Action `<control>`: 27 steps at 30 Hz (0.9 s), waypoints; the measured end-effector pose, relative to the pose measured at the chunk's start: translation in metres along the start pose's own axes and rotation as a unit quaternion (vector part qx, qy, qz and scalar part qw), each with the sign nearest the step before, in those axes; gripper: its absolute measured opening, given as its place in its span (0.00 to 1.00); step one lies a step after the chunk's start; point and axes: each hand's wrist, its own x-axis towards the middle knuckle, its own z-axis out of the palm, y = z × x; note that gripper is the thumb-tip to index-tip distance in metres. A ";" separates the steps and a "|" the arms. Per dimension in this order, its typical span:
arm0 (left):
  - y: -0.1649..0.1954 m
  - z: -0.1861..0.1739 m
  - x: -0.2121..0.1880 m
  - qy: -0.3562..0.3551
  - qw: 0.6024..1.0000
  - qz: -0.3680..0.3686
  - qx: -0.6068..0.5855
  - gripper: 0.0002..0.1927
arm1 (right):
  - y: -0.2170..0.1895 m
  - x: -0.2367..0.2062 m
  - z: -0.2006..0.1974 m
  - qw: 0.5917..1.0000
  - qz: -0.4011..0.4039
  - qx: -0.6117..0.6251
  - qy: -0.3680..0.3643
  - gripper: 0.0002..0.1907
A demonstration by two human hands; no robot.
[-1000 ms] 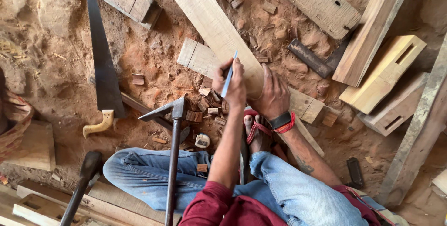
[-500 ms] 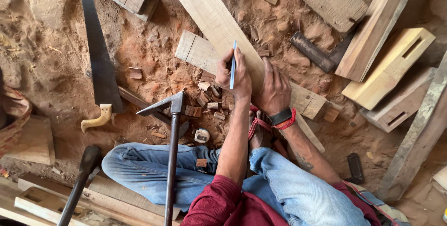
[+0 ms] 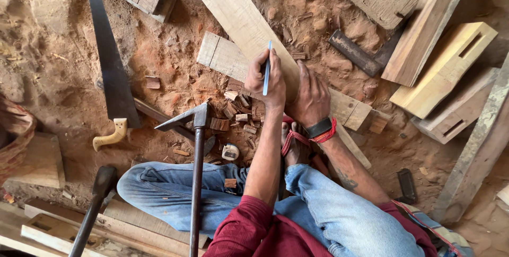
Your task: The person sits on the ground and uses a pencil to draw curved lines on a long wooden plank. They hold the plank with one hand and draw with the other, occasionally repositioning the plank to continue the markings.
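I sit on a sandy floor in blue jeans. My left hand [image 3: 265,85] grips a blue pen [image 3: 267,69], its tip resting on a long pale plank [image 3: 233,8] that runs diagonally from the top centre down to the right. My right hand [image 3: 313,100], with a black watch and red thread at the wrist, presses flat on the same plank just right of the pen. A short board [image 3: 220,55] lies under the plank beside my left hand. A sandalled foot [image 3: 294,145] sits below both hands.
A handsaw [image 3: 108,61] lies at the left. An adze-like tool [image 3: 197,130] stands by my left knee, near a small tape measure [image 3: 230,152] and wood chips. A metal square [image 3: 360,55] and mortised blocks [image 3: 445,66] lie at the right.
The pen has shifted a little along the plank and stands more upright. Both hands stay on the plank; the view has drifted slightly.
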 end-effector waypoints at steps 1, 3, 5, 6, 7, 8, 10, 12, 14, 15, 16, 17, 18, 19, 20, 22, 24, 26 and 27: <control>0.000 -0.002 0.001 -0.007 1.000 0.007 -0.011 0.05 | -0.002 0.000 -0.002 1.000 0.002 0.005 -0.001 0.44; 0.000 -0.006 0.003 -0.020 0.999 0.023 -0.036 0.04 | -0.005 0.002 -0.004 1.000 0.005 0.014 0.000 0.45; -0.003 -0.008 0.004 -0.043 0.997 0.034 -0.056 0.04 | -0.008 0.002 -0.007 1.000 0.020 0.018 -0.011 0.46; -0.006 -0.009 0.005 -0.054 0.995 0.041 -0.068 0.04 | -0.008 0.002 -0.008 0.999 0.028 0.018 -0.014 0.47; -0.009 -0.009 0.006 -0.066 0.995 0.040 -0.055 0.04 | -0.008 0.003 -0.008 0.999 0.023 0.024 -0.010 0.49; -0.013 -0.009 0.006 -0.078 0.995 0.036 -0.041 0.04 | -0.007 0.003 -0.008 0.999 0.018 0.030 -0.008 0.50; -0.019 -0.010 0.007 -0.096 0.995 0.030 -0.021 0.04 | -0.005 0.004 -0.007 1.000 0.006 0.028 -0.006 0.53; -0.024 -0.011 0.007 -0.111 0.993 0.026 -0.011 0.04 | -0.003 0.004 -0.005 1.000 -0.003 0.011 -0.005 0.55; -0.026 -0.014 0.009 -0.126 0.991 0.030 -0.012 0.04 | -0.002 0.003 -0.004 1.000 -0.004 0.014 -0.006 0.57; -0.025 -0.015 0.009 -0.134 0.990 0.031 -0.013 0.05 | -0.001 0.003 -0.004 1.000 -0.004 0.015 -0.007 0.58; -0.024 -0.017 0.010 -0.142 0.989 0.021 -0.026 0.05 | -0.002 0.002 -0.004 1.000 -0.004 0.013 -0.008 0.59; -0.022 -0.019 0.010 -0.150 0.988 0.011 -0.041 0.05 | -0.002 0.002 -0.005 1.000 -0.003 0.011 -0.008 0.59; -0.021 -0.019 0.012 -0.157 0.986 0.002 -0.057 0.05 | -0.002 0.002 -0.005 1.000 -0.003 0.009 -0.007 0.59; -0.019 -0.019 0.013 -0.159 0.986 0.002 -0.050 0.05 | -0.003 0.003 -0.007 1.000 -0.001 0.014 -0.006 0.59; -0.016 -0.020 0.014 -0.160 0.986 0.000 -0.041 0.04 | -0.004 0.002 -0.008 1.000 0.000 0.019 -0.007 0.58; -0.013 -0.020 0.016 -0.161 0.986 0.002 -0.036 0.05 | -0.005 0.003 -0.011 1.000 0.000 0.022 -0.005 0.58; -0.009 -0.022 0.016 -0.162 0.986 0.005 -0.039 0.06 | -0.007 0.003 -0.014 1.000 -0.002 0.019 -0.004 0.58; -0.005 -0.022 0.018 -0.164 0.985 0.001 -0.044 0.05 | -0.008 0.004 -0.015 1.000 0.000 0.019 -0.006 0.58; -0.003 -0.022 0.019 -0.166 0.985 0.000 -0.047 0.05 | -0.008 0.004 -0.016 1.000 0.001 0.019 -0.005 0.57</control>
